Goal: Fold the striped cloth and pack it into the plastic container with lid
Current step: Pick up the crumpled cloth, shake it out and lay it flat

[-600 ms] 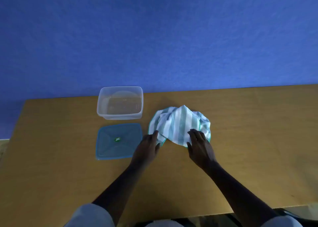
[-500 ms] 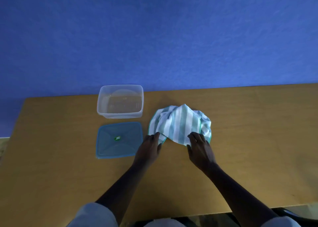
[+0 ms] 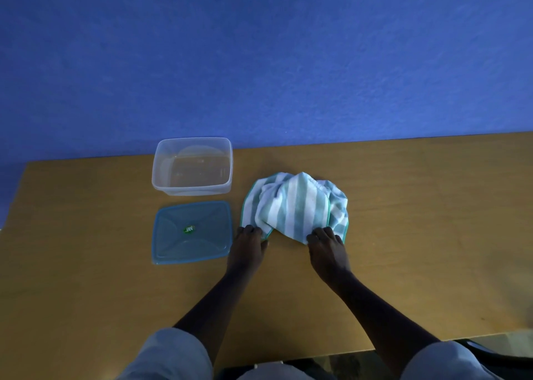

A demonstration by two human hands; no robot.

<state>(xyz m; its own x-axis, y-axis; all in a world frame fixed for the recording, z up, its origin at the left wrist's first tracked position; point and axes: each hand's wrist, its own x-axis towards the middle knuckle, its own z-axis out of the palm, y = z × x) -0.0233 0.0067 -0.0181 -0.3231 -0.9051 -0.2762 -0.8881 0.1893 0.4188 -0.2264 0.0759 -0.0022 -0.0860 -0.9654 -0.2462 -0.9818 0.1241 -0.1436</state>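
A white and teal striped cloth [image 3: 294, 203] lies bunched in a crumpled heap at the middle of the wooden table [image 3: 418, 221]. My left hand [image 3: 248, 247] pinches its near left edge. My right hand [image 3: 327, 248] grips its near right corner. Both sets of fingertips are curled onto the fabric at the table surface. To the left of the cloth stands the clear plastic container [image 3: 192, 166], open and with nothing in it. Its blue lid [image 3: 191, 232] lies flat on the table just in front of it, next to my left hand.
A blue wall rises right behind the table's far edge. The table's left edge runs near the container and lid. My light sleeves and knees show at the bottom of the view, by the near table edge.
Both hands have slid a little back toward me along the cloth's near edge and their fingers have curled onto it. The heap has spread slightly wider.
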